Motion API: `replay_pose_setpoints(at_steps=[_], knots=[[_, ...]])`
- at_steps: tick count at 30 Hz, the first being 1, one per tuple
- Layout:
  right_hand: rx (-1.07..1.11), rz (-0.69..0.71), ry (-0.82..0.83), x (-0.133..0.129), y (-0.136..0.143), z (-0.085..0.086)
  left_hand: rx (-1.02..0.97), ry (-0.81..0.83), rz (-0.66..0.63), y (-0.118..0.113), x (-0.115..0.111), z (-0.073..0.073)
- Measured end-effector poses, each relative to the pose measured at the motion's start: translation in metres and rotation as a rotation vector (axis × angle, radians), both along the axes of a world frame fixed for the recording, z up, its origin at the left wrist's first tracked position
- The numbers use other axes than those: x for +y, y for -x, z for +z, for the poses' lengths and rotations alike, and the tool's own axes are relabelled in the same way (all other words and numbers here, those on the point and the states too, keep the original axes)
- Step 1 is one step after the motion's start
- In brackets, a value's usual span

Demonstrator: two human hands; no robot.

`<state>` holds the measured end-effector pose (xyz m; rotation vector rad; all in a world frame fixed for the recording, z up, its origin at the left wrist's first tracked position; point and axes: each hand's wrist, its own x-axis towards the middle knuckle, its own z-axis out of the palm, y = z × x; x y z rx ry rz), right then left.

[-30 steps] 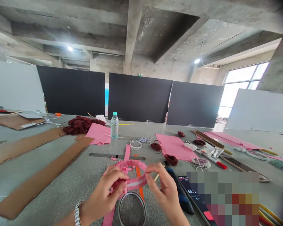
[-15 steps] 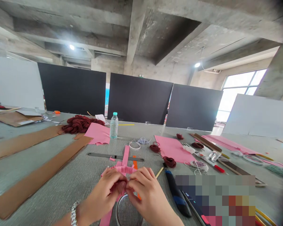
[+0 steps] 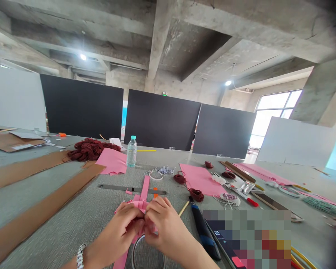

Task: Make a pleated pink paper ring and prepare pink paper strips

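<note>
My left hand (image 3: 126,224) and my right hand (image 3: 166,226) meet at the front of the table, fingertips pinched together on a folded pink strip (image 3: 140,204). Most of the gripped part is hidden behind my fingers; whether it is paper or cloth I cannot tell. A long flat pink strip (image 3: 145,186) runs away from me beneath the hands. Just below them, a tape-like ring (image 3: 133,256) lies at the near edge of view. Beyond my fingers, a thin grey metal blade (image 3: 114,187) crosses under the strip, beside an orange piece (image 3: 155,191).
A water bottle (image 3: 131,152) stands behind, near dark red yarn (image 3: 91,148) and a pink sheet (image 3: 113,160). Cardboard strips (image 3: 53,209) lie left. To the right are another pink sheet (image 3: 200,179), a black-and-blue tool (image 3: 203,231) and a phone (image 3: 222,241).
The view has shifted slightly, so the table things appear a little further left. Both hands stay together on the pink strip, with small finger movements.
</note>
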<state>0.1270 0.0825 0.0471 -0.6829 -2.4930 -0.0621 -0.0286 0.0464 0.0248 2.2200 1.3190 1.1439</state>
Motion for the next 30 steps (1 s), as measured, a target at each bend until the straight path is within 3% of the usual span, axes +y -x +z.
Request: replay_pose_setpoints(at_steps=[5, 11, 19, 30], knots=[[0.101, 0.021, 0.033, -0.003, -0.003, -0.003, -0.021, 0.039, -0.027, 0.005, 0.0, 0.002], [0.143, 0.06, 0.044, -0.002, -0.003, -0.005, 0.012, 0.016, 0.027, 0.008, 0.001, 0.002], [0.194, 0.002, 0.058, -0.006, -0.001, -0.009, 0.288, -0.275, 0.018, 0.012, 0.002, -0.002], [0.073, -0.075, -0.04, 0.0, 0.006, -0.022, 0.248, -0.239, 0.028, 0.01, 0.004, -0.009]])
